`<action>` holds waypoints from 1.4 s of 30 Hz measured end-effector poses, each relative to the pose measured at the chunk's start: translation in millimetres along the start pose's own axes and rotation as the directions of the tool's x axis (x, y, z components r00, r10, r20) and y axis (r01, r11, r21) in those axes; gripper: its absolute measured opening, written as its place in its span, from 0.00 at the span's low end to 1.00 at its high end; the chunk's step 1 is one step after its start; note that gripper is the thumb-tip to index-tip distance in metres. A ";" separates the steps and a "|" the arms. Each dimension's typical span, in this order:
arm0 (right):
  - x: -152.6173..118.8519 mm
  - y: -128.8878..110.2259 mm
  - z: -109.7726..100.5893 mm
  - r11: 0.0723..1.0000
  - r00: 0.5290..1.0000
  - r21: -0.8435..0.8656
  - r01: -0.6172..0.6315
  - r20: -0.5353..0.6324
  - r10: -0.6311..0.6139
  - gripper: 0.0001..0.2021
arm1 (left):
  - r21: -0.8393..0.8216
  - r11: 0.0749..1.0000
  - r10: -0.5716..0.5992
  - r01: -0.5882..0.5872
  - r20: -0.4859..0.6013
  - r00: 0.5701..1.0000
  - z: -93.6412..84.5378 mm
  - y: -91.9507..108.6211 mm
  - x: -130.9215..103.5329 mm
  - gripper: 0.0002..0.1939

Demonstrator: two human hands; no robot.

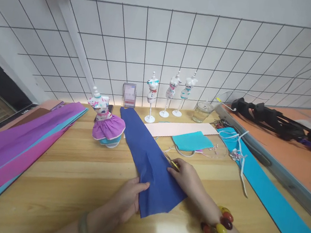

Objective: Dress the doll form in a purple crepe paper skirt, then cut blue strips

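Observation:
A long dark blue strip of crepe-like material (160, 182) lies across the middle of the table, its near end raised. My left hand (131, 198) pinches its left edge, thumb on top and fingers beneath. In my right hand (186, 176) is a small pair of yellow-handled scissors (175, 166), blades pointing up and left at the strip's right edge. Whether the blades grip the material is too small to tell. Left of the strip's far part stands a small dress form (100, 105) wearing a purple skirt (109, 127) with white trim.
Three bare dress forms (152, 93) stand along the tiled wall, with a phone (129, 95) and a glass of water (202, 111). A pale pink strip (182, 130) and turquoise piece (192, 141) lie behind my right hand. Coloured sheets (21, 140) are left; a turquoise strip (271, 198) right.

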State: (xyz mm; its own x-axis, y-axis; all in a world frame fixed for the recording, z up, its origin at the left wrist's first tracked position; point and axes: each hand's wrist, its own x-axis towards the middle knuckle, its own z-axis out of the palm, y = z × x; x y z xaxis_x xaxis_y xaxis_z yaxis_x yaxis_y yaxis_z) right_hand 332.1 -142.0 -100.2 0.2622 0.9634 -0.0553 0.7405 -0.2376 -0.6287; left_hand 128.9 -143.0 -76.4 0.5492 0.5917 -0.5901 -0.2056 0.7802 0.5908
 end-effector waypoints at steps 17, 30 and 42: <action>35.2 -16.2 6.6 0.946 0.961 0.241 0.216 -0.223 -0.163 0.14 | -0.150 0.952 0.275 -0.265 0.049 0.960 16.2 9.9 7.3 0.13; 55.2 0.3 -11.1 0.989 0.987 0.132 0.066 -0.156 -0.045 0.11 | -0.179 0.942 0.285 -0.283 -0.011 0.958 13.0 21.3 43.6 0.14; -104.8 -11.2 -21.8 0.310 0.719 0.649 -0.695 0.642 0.268 0.26 | -0.101 0.983 0.158 -0.152 0.055 0.986 13.6 17.9 43.2 0.11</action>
State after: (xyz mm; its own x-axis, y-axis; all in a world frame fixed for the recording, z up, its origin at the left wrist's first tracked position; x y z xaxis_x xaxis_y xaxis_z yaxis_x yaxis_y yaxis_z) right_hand 309.8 -243.0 -70.4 -0.0104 0.7085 -0.7057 -0.3543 -0.6625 -0.6599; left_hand 159.9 -106.2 -83.8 0.5534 0.6956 -0.4581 -0.3679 0.6976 0.6148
